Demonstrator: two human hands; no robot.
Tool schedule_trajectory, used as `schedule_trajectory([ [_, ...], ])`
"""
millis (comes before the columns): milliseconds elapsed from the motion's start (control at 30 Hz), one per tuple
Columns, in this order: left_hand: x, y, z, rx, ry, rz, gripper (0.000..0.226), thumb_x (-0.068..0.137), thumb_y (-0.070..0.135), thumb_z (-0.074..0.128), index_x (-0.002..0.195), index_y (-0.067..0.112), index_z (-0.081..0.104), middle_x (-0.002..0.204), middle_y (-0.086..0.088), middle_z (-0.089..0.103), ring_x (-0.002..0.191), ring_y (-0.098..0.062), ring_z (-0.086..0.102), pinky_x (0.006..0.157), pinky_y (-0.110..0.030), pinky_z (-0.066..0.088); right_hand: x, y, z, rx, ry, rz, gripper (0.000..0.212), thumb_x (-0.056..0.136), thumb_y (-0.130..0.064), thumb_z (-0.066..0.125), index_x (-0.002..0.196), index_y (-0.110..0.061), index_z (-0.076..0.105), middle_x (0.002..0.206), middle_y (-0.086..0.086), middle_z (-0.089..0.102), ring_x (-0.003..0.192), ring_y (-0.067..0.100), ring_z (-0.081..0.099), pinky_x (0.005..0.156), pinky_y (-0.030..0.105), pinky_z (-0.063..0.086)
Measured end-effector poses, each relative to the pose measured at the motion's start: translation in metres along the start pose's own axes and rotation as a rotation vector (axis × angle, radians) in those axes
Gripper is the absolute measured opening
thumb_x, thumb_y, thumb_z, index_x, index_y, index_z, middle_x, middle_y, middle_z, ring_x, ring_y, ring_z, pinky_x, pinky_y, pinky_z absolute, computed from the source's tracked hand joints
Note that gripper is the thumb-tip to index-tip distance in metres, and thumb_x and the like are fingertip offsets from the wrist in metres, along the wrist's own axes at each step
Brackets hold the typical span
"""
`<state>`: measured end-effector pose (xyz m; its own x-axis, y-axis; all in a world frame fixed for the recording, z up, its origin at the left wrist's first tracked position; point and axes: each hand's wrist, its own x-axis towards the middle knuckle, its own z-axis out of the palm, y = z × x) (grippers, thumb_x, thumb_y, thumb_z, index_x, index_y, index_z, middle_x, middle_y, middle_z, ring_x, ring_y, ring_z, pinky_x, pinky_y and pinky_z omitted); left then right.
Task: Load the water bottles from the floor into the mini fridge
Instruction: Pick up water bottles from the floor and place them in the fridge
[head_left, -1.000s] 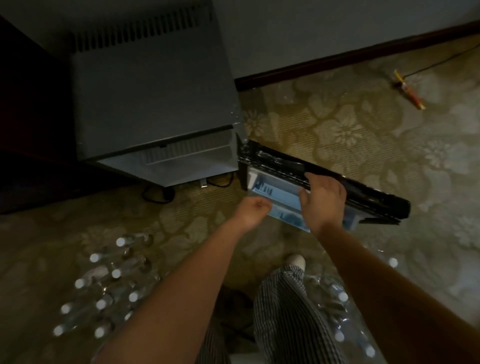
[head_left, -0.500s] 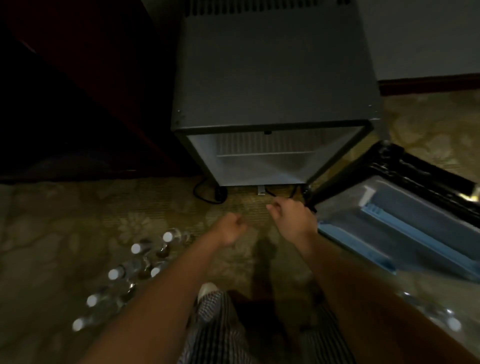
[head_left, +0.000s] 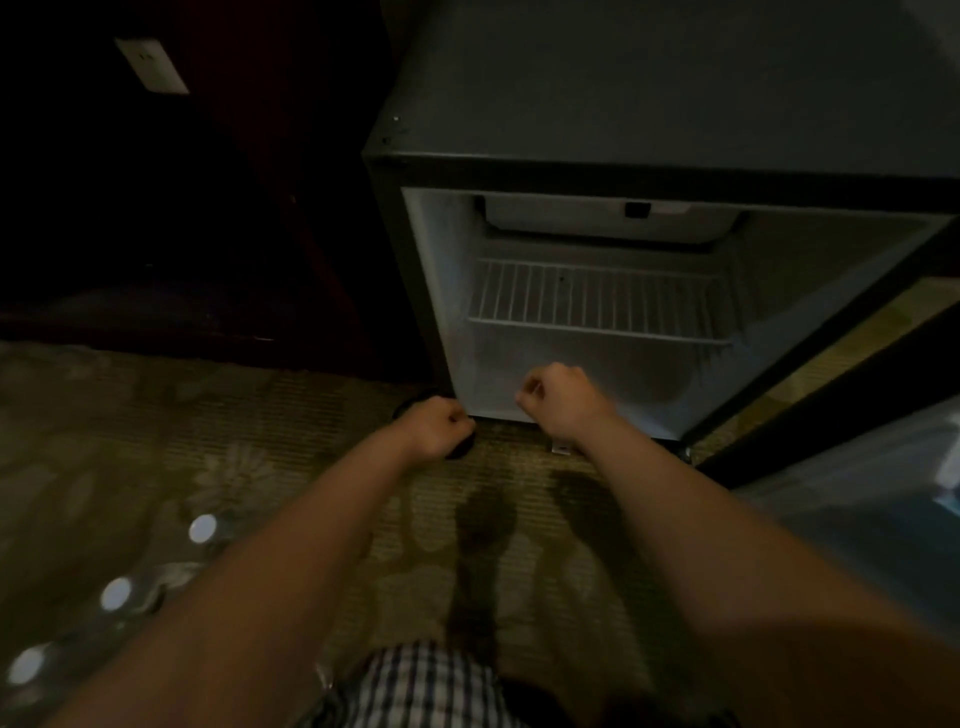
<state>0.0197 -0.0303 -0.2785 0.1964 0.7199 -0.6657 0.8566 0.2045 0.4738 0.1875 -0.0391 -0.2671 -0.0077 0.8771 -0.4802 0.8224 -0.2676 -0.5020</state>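
Since the earlier frame the view has dropped lower and closer to the mini fridge (head_left: 649, 130), so its white interior now faces the camera, and both hands have come forward toward its opening. The door (head_left: 841, 431) stands swung wide at the right, its inner side turned up.

The left hand (head_left: 434, 428) is curled into a loose fist over the carpet (head_left: 156, 441), just outside the fridge's front left bottom corner, and holds nothing. The right hand (head_left: 561, 400) is also curled shut and empty, raised in front of the lower compartment near the front bottom edge.

Inside, a wire shelf (head_left: 597, 301) spans the middle, and a small freezer box (head_left: 608, 218) sits under the top.

The water bottles (head_left: 117, 592) stand on the carpet at the lower left, well apart from the fridge, seen mostly as pale round caps; their bodies are blurred. A checked trouser leg (head_left: 426, 686) shows at the bottom edge.
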Motion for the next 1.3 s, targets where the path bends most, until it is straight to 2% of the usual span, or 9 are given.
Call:
schedule_trajectory([
  [133,-0.015,-0.011,-0.002,0.067,0.08,0.041,0.03,0.097,0.026,0.045,0.117,0.008,0.059,0.119,-0.012,0.059,0.109,-0.024,0.056,0.084,-0.028,0.041,-0.009,-0.004,0.008,-0.008,0.065,-0.046,0.026,0.091,-0.034,0.054,0.103,-0.015,0.066,0.113,0.013,0.065,0.106,0.03,0.059,0.089,0.038,0.049],
  [333,-0.08,-0.026,-0.02,0.173,0.212,0.087,0.033,0.097,0.025,0.043,0.122,0.01,0.057,0.125,-0.011,0.057,0.114,-0.025,0.054,0.095,-0.035,0.043,-0.073,-0.036,-0.009,-0.135,-0.01,-0.152,0.033,0.092,-0.033,0.056,0.115,-0.01,0.063,0.121,0.011,0.061,0.111,0.027,0.057,0.097,0.041,0.047],
  [533,-0.195,-0.042,-0.039,0.222,0.273,0.137,0.037,0.096,0.033,0.045,0.125,0.012,0.055,0.127,-0.009,0.055,0.116,-0.024,0.052,0.096,-0.036,0.043,-0.173,-0.09,-0.016,-0.182,-0.034,-0.222,0.035,0.094,-0.029,0.053,0.118,-0.005,0.061,0.113,0.015,0.064,0.102,0.028,0.062,0.089,0.038,0.049],
  [667,-0.259,-0.067,-0.043,0.249,0.32,0.14,0.037,0.095,0.036,0.047,0.124,0.015,0.054,0.128,-0.007,0.054,0.116,-0.023,0.052,0.093,-0.034,0.043,-0.229,-0.129,0.002,-0.222,-0.016,-0.286,0.031,0.094,-0.028,0.054,0.116,-0.009,0.061,0.114,0.012,0.062,0.1,0.025,0.061,0.083,0.034,0.049],
  [833,-0.299,-0.094,-0.024,0.526,0.186,0.059,0.038,0.094,0.035,0.049,0.125,0.014,0.052,0.126,-0.005,0.055,0.108,-0.023,0.055,0.082,-0.03,0.04,-0.254,-0.151,0.046,-0.297,-0.067,-0.342,0.026,0.092,-0.027,0.057,0.112,-0.012,0.063,0.114,0.008,0.061,0.102,0.024,0.059,0.082,0.032,0.048],
  [900,-0.3,-0.11,-0.014,0.557,0.127,0.016,0.04,0.093,0.034,0.05,0.127,0.012,0.051,0.126,-0.005,0.055,0.106,-0.022,0.055,0.084,-0.031,0.043,-0.255,-0.153,0.066,-0.298,-0.085,-0.364,0.025,0.091,-0.026,0.058,0.111,-0.012,0.063,0.112,0.007,0.062,0.099,0.022,0.059,0.078,0.03,0.046],
  [1033,-0.298,-0.146,0.003,0.536,0.059,-0.057,0.046,0.091,0.03,0.055,0.133,0.014,0.047,0.135,-0.006,0.05,0.121,-0.024,0.051,0.099,-0.035,0.043,-0.248,-0.151,0.108,-0.307,-0.151,-0.365,0.026,0.09,-0.023,0.058,0.114,-0.012,0.062,0.114,0.007,0.062,0.099,0.021,0.06,0.082,0.03,0.049],
  [1167,-0.286,-0.183,0.022,0.46,-0.055,-0.127,0.046,0.09,0.033,0.055,0.133,0.019,0.046,0.137,-0.005,0.048,0.123,-0.023,0.048,0.102,-0.039,0.042,-0.24,-0.148,0.156,-0.291,-0.265,-0.369,0.025,0.089,-0.022,0.06,0.112,-0.014,0.062,0.116,0.006,0.062,0.095,0.017,0.058,0.079,0.029,0.047],
  [1300,-0.266,-0.216,0.041,0.35,-0.067,-0.153,0.049,0.091,0.031,0.055,0.136,0.018,0.041,0.142,-0.006,0.044,0.128,-0.025,0.044,0.106,-0.04,0.039,-0.225,-0.16,0.197,-0.342,-0.361,-0.354,0.029,0.088,-0.017,0.059,0.117,-0.014,0.059,0.113,0.007,0.058,0.089,0.016,0.053,0.074,0.028,0.042],
])
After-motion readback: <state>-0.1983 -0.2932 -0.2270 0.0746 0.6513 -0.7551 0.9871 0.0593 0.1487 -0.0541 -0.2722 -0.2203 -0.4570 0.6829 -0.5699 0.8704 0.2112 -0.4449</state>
